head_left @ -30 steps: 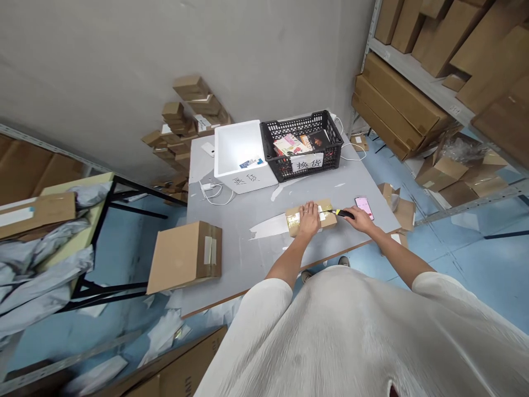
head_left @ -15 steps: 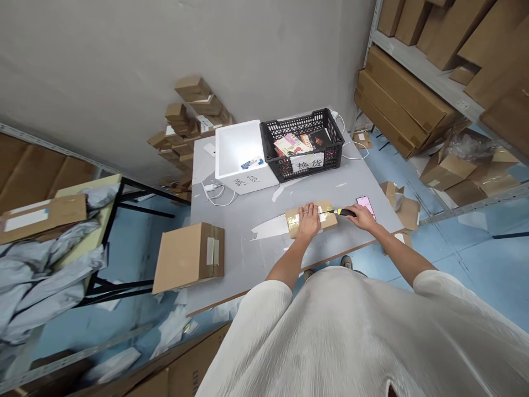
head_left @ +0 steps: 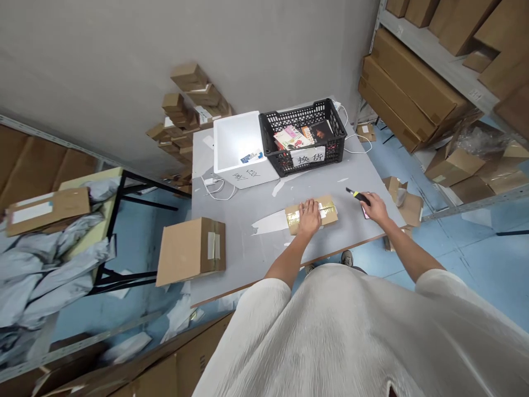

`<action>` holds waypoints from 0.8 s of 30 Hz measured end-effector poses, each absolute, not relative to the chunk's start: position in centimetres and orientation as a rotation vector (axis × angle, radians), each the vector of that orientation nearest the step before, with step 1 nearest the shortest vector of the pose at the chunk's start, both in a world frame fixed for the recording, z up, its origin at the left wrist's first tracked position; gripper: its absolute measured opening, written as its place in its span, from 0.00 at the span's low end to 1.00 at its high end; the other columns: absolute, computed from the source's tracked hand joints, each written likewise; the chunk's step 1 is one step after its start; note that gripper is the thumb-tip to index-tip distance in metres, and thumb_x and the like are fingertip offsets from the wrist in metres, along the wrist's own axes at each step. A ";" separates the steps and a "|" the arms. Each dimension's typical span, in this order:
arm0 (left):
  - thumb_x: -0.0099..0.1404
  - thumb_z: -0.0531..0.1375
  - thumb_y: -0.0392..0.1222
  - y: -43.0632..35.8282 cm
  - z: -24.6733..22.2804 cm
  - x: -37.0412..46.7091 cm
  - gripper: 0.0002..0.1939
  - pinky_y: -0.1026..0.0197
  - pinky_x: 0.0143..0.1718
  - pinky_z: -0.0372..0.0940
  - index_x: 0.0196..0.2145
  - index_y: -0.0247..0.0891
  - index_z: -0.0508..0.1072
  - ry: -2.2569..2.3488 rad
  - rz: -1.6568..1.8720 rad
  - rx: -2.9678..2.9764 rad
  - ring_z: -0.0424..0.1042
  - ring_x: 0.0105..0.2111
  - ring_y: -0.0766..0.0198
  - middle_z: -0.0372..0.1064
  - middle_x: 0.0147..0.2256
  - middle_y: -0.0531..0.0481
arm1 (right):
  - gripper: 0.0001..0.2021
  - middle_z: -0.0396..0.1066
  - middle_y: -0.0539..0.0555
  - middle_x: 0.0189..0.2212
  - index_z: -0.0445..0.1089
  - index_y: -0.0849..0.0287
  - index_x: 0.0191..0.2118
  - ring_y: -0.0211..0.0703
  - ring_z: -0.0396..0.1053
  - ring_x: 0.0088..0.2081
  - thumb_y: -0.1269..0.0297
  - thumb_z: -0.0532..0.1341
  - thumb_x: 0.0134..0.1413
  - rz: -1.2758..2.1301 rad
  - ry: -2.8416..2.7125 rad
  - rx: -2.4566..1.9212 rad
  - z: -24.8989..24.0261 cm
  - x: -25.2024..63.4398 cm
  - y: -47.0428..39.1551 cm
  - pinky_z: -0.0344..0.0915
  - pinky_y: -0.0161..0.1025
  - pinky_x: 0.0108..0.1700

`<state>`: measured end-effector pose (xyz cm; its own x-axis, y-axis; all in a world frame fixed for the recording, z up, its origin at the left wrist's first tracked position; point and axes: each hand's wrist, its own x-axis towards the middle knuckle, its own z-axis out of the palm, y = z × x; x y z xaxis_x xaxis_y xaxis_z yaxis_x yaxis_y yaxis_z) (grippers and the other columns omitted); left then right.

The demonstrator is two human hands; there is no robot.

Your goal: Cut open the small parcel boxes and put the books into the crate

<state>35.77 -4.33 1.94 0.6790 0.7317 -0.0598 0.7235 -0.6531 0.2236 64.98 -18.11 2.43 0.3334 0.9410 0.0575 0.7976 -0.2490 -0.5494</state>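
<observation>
A small cardboard box [head_left: 329, 213] with shiny tape and a white label lies near the front edge of the grey table [head_left: 248, 259]. My left hand [head_left: 309, 217] rests on top of it, fingers spread and lying over the box. To the right of the box, my right hand [head_left: 375, 208] is closed around a utility knife [head_left: 359, 195] with a black and yellow handle, its tip pointing left and away from the box. Beneath my right hand, a phone [head_left: 366, 214] is mostly hidden.
At the table's back stand a white foam bin [head_left: 248, 177] and a black crate [head_left: 308, 156] holding booklets. A larger carton [head_left: 182, 251] sits at the left edge. White cables [head_left: 219, 193] lie by the bin. Shelves with boxes [head_left: 413, 94] stand at the right.
My right hand has moved right with the knife, lifting its blade off the small box and over the phone. My left hand stays on the box. The view has shifted slightly.
</observation>
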 end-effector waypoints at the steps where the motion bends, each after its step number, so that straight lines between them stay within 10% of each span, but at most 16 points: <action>1: 0.76 0.49 0.41 -4.3 1.9 35.9 0.35 0.34 0.80 0.36 0.78 0.38 0.55 1.190 0.058 2.655 0.48 0.80 0.46 0.54 0.78 0.37 | 0.27 0.75 0.66 0.57 0.71 0.54 0.69 0.67 0.68 0.60 0.47 0.55 0.76 0.417 -1.582 -2.081 2.8 65.1 -17.8 0.64 0.56 0.65; 14: 0.80 0.47 0.48 -5.0 2.9 32.8 0.32 0.37 0.80 0.38 0.77 0.38 0.58 1.194 0.017 2.605 0.41 0.81 0.48 0.42 0.81 0.39 | 0.24 0.75 0.63 0.58 0.73 0.55 0.67 0.61 0.72 0.60 0.54 0.60 0.72 0.566 -1.658 -1.961 1.3 57.5 -13.9 0.68 0.51 0.65; 24: 0.77 0.57 0.44 -9.4 2.3 27.5 0.26 0.40 0.69 0.59 0.71 0.46 0.67 1.257 0.114 2.581 0.62 0.70 0.43 0.62 0.72 0.37 | 0.21 0.73 0.65 0.65 0.79 0.58 0.59 0.63 0.68 0.66 0.55 0.64 0.66 0.607 -1.852 -1.898 2.9 56.5 -6.9 0.63 0.56 0.69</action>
